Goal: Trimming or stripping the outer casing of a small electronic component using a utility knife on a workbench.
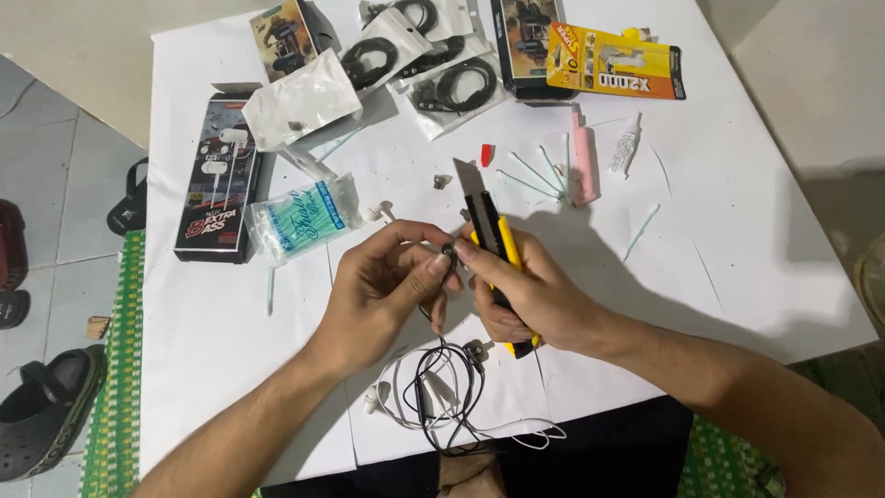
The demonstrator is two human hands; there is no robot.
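My left hand [387,281] pinches a small black earbud [449,251] between thumb and fingers, its black cable hanging down to a tangle of black and white earphone cables [442,397] on the white paper-covered table [230,350]. My right hand [530,290] grips a yellow and black utility knife [489,221] with its blade extended and pointing up and away; its thumb touches the earbud from the right. The two hands meet over the middle of the table.
A bag of cotton swabs [304,219], a black earphone box [218,180], white and clear pouches with black cables [433,55], a yellow glue card [616,63], a pink lighter-like item [583,159] and loose swabs [535,171] lie beyond. Sandals [46,415] sit on the floor at left.
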